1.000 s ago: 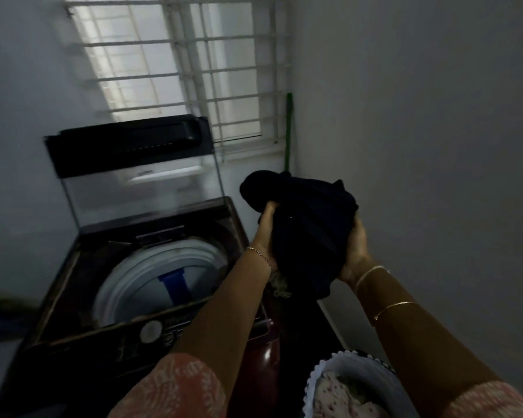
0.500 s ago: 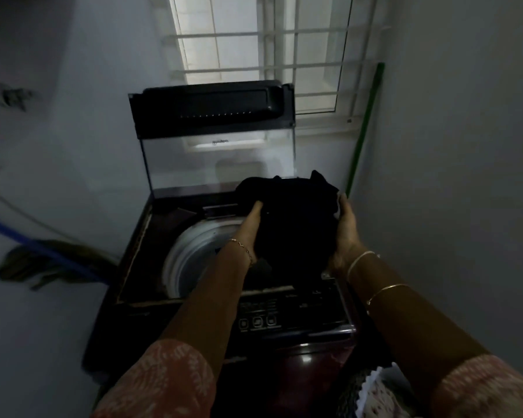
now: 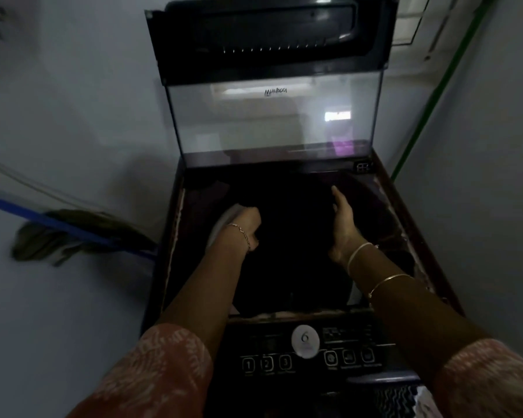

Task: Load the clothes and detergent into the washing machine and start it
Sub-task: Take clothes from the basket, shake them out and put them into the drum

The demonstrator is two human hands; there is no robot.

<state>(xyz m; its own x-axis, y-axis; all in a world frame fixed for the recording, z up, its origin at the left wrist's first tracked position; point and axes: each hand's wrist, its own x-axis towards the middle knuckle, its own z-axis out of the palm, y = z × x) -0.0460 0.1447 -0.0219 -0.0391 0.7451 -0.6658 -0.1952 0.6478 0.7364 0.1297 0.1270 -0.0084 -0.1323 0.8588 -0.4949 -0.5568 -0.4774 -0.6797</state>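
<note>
Two hands: I have both of mine down inside the washing machine [image 3: 429, 242] opening, with the dark garment [image 3: 296, 242] between them over the tub.
Left hand [image 3: 248, 224]: curled at the left edge of the opening, just beside the pale tub rim [image 3: 224, 220]; it looks to be gripping the cloth, though the dark makes the hold hard to confirm.
Right hand [image 3: 343, 220]: fingers straight and relaxed, laid against the garment's right side, clamping nothing.
Garment: sunk into the middle of the opening, black on black, so I cannot tell how deep it sits.
Step in hand: by my reading, loading clothes; this piece is going in or being pushed down.
Next move: I judge the left hand must let go and both hands lift clear of the opening; no detergent is in view, and nothing shows the machine started.
Lid [image 3: 272, 40]: standing upright at the back edge, glass panel [image 3: 272, 125] below its dark frame.
Writing: "Whirlpool" on the glass, upside down.
Control panel [image 3: 308, 357]: along the front edge; buttons marked 1, 2, 3, a round white sticker [image 3: 305, 340] with "6"; the other labels are too small to read.
</note>
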